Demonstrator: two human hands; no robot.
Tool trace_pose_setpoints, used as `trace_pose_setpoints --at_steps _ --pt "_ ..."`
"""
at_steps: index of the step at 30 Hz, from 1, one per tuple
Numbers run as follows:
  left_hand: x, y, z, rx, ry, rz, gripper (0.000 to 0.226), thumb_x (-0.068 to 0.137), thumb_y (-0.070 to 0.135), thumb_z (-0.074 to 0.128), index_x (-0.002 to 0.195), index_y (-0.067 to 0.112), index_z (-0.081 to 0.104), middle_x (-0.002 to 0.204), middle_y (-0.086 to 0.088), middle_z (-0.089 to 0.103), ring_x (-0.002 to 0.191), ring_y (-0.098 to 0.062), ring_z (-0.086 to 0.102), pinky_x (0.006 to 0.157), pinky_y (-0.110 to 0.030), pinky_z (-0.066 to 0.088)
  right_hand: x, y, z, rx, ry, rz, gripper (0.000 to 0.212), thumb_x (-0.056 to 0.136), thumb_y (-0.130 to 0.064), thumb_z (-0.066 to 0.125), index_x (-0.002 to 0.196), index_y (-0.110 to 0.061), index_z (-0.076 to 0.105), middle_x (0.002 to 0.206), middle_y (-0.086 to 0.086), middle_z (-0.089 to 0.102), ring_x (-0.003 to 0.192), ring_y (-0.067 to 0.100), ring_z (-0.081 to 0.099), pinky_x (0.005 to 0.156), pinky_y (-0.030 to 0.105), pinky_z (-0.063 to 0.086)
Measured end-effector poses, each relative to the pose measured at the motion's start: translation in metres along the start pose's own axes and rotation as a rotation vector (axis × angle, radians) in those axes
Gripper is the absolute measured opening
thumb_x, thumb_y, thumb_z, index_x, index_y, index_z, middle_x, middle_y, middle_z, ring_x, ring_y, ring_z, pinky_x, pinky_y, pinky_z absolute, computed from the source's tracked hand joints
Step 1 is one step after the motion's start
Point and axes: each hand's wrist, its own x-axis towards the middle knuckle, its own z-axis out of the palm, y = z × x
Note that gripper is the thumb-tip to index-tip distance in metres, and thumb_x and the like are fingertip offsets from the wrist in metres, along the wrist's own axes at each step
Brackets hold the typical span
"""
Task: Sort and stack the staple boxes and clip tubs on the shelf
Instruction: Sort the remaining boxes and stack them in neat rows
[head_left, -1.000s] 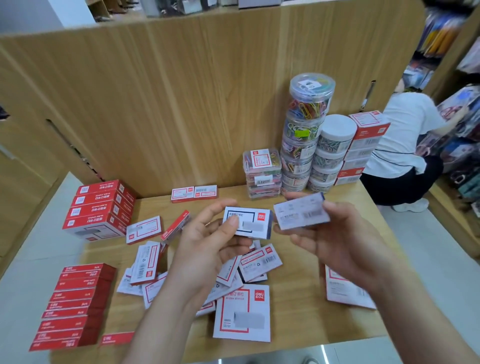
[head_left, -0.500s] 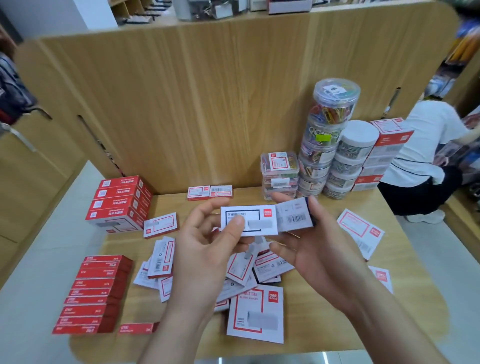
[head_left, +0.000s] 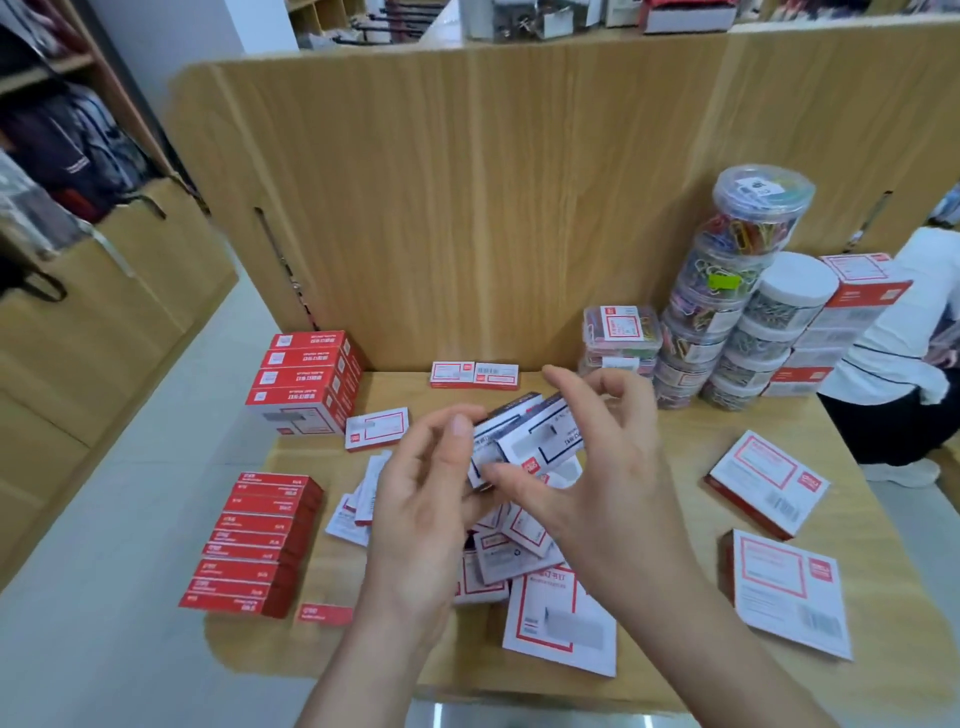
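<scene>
**Presently: two staple boxes held together above the shelf**

Leftmost on the wooden shelf stand two groups of red staple boxes: a rear stack against the back panel and a front stack near the shelf edge. One small red box lies just beside the front stack. A loose white box lies flat near the rear stack.

At centre, the left hand and right hand are raised over a scattered pile of small boxes. Both hands grip two small white staple boxes, pressed side by side and tilted. The left thumb and fingers close on the left end. The right thumb supports the underside, with the fingers curled above. A boxed pair lies against the back panel. A large white box lies flat below the pile.

Further right, square clip tubs are stacked beside a tower of round clip tubs. Next come white-lidded tubs and a box stack. Two flat boxes lie near the right edge. A crouching person is beyond the shelf.
</scene>
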Motion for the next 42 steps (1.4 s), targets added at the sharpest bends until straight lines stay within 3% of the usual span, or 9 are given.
trace_pose_setpoints --at_steps 4,7,11,18,21,28,32,36,42 --pt "0.000 -0.008 0.001 0.227 -0.042 0.027 0.024 0.083 0.015 0.069 0.095 0.035 0.064 0.094 0.003 0.068 0.077 -0.014 0.063 0.074 -0.041 0.053 -0.005 -0.001 0.004 -0.154 -0.069 -0.068 0.079 0.060 -0.026 0.084 0.131 -0.016 0.051 0.112 -0.001 0.037 0.082 0.010 0.054 0.060 0.021 0.050" --pt "0.001 -0.013 0.000 0.253 -0.044 0.000 0.025 0.081 0.025 0.065 0.101 0.040 0.063 0.105 0.004 0.068 0.098 -0.022 0.064 0.085 -0.052 0.054 -0.003 0.005 -0.007 -0.023 -0.338 0.001 0.085 0.066 -0.039 0.077 0.140 -0.030 0.036 0.118 -0.014 0.026 0.099 -0.001 0.045 0.076 0.011 0.045" --pt "0.006 -0.018 -0.007 0.391 -0.157 0.005 0.038 0.081 0.030 0.063 0.115 0.046 0.056 0.123 0.005 0.062 0.114 -0.017 0.059 0.096 -0.049 0.048 0.011 0.028 -0.036 0.438 -0.721 0.237 0.061 0.082 -0.034 0.069 0.136 -0.042 0.041 0.130 -0.016 0.049 0.114 -0.003 0.052 0.091 0.024 0.051" --pt "0.000 -0.021 0.011 0.546 -0.258 0.015 0.047 0.090 0.029 0.052 0.128 0.054 0.042 0.131 0.030 0.049 0.127 0.001 0.046 0.107 -0.036 0.039 0.021 0.045 -0.032 0.677 -0.773 0.383 0.039 0.082 -0.031 0.059 0.121 -0.031 0.057 0.112 -0.011 0.068 0.091 0.008 0.067 0.070 0.026 0.057" --pt "-0.004 -0.018 0.019 0.781 -0.256 0.108 0.060 0.082 0.030 0.066 0.126 0.059 0.037 0.131 0.040 0.034 0.129 0.012 0.034 0.104 -0.015 0.032 0.021 0.054 -0.032 0.769 -0.731 0.434 0.034 0.083 -0.025 0.060 0.117 -0.022 0.062 0.094 -0.008 0.072 0.074 0.003 0.064 0.060 0.016 0.048" --pt "-0.009 -0.030 0.035 1.363 -0.197 0.335 0.062 0.065 0.019 0.071 0.123 0.032 0.053 0.117 0.018 0.057 0.096 -0.008 0.060 0.073 -0.017 0.046 0.015 0.071 -0.042 0.705 -0.814 0.366 0.030 0.079 -0.035 0.065 0.108 -0.029 0.065 0.076 -0.012 0.067 0.062 0.004 0.057 0.058 0.019 0.046" --pt "-0.008 -0.031 0.041 1.446 -0.186 0.331 0.050 0.063 0.030 0.066 0.112 0.024 0.063 0.099 0.010 0.069 0.081 -0.014 0.066 0.061 -0.025 0.053 0.014 0.086 -0.057 0.318 -0.848 0.098 0.075 0.070 -0.036 0.082 0.130 -0.049 0.038 0.108 -0.024 0.052 0.098 0.003 0.059 0.080 0.024 0.050" --pt "-0.011 -0.037 0.052 1.518 -0.246 0.373 0.050 0.062 0.036 0.070 0.110 0.023 0.065 0.091 0.010 0.069 0.078 -0.013 0.065 0.063 -0.022 0.043 0.008 0.093 -0.063 -0.267 -0.693 -0.380 0.087 0.058 -0.033 0.086 0.131 -0.029 0.039 0.105 -0.005 0.059 0.085 0.021 0.066 0.057 0.039 0.057" --pt "-0.021 -0.032 0.034 1.341 -0.280 0.381 0.061 0.067 0.039 0.075 0.124 0.029 0.054 0.115 0.010 0.059 0.105 -0.009 0.051 0.089 -0.015 0.036 -0.005 0.112 -0.091 -0.202 -0.687 -0.228 0.048 0.067 -0.045 0.068 0.110 -0.026 0.060 0.092 -0.007 0.070 0.078 0.021 0.068 0.059 0.039 0.056"
